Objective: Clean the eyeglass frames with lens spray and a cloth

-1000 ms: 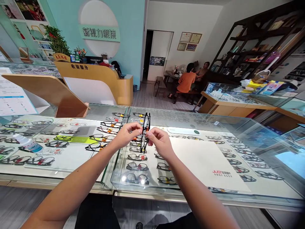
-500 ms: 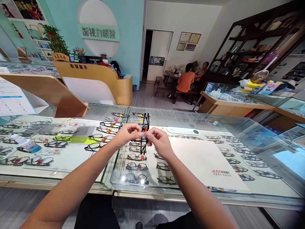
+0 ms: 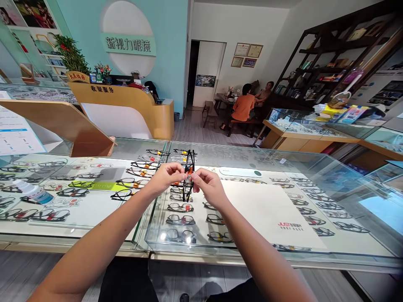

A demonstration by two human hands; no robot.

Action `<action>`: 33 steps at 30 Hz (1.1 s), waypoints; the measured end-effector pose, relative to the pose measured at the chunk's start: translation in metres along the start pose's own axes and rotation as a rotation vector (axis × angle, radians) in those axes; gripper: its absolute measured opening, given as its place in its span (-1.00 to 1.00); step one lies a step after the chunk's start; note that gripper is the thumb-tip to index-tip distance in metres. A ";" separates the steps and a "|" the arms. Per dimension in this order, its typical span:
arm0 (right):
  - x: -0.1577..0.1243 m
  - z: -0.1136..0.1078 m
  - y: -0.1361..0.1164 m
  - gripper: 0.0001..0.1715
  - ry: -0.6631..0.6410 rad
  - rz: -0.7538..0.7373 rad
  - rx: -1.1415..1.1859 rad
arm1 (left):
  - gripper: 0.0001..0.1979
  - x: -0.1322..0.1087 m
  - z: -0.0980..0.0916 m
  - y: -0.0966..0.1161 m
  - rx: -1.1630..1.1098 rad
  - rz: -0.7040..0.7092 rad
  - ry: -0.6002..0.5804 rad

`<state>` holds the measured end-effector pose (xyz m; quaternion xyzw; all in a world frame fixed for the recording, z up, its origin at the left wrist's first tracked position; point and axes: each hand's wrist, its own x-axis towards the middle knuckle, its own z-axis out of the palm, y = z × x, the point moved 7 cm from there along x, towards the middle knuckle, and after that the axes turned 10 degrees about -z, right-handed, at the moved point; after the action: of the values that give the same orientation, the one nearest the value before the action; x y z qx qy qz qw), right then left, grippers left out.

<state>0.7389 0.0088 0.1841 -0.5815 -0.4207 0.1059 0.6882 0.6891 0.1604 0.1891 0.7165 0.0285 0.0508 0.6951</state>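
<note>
Through the head view I saw the left hand (image 3: 170, 176) pinching a pair of dark eyeglasses (image 3: 189, 170) between thumb and fingers, with the right hand (image 3: 209, 183) pinching it from the other side, the two sets of fingertips nearly meeting at its middle. I had the eyeglasses turned on end, almost edge-on to me, above the near-left part of the right glass case (image 3: 248, 259), just right of the seam with the left glass case (image 3: 94, 245). Both forearms came in over the front edge, angled inward, leaving a wedge of open air between them, with display frames (image 3: 181, 219) showing below. Right of my right wrist, a white sheet (image 3: 261, 205) with red lettering spread toward more frames. On the left case, a white-and-blue bottle (image 3: 34, 192) leaned well out from my left arm, and a wooden stand (image 3: 63, 123) rose near the back edge. Past that edge, grey floor (image 3: 204, 133) ran toward a curved cash desk (image 3: 163, 119) and a seated person in orange (image 3: 243, 107).
</note>
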 end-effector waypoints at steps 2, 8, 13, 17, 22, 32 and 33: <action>0.000 -0.001 -0.001 -0.35 0.003 -0.003 -0.014 | -0.49 0.001 0.000 0.000 0.005 0.002 -0.002; 0.001 -0.006 -0.002 -0.33 0.025 -0.019 -0.082 | -0.54 0.000 0.001 0.004 0.049 0.040 -0.017; 0.001 -0.011 -0.004 -0.33 0.049 -0.041 -0.154 | -0.59 0.001 0.001 0.004 0.084 0.046 -0.017; 0.002 -0.016 -0.003 -0.35 0.090 -0.049 -0.218 | -0.63 0.001 0.000 0.002 0.125 0.064 0.018; -0.002 -0.029 0.002 -0.42 0.194 -0.057 -0.437 | -0.59 0.002 -0.002 -0.002 0.127 0.068 0.065; -0.003 -0.052 -0.021 -0.55 0.430 -0.196 -0.868 | -0.67 0.000 -0.002 -0.004 0.222 0.088 0.121; -0.004 -0.050 -0.021 -0.49 0.432 -0.216 -0.858 | -0.67 -0.001 -0.002 -0.003 0.226 0.096 0.131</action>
<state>0.7646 -0.0353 0.2026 -0.7742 -0.3320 -0.2718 0.4653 0.6880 0.1627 0.1859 0.7861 0.0448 0.1270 0.6033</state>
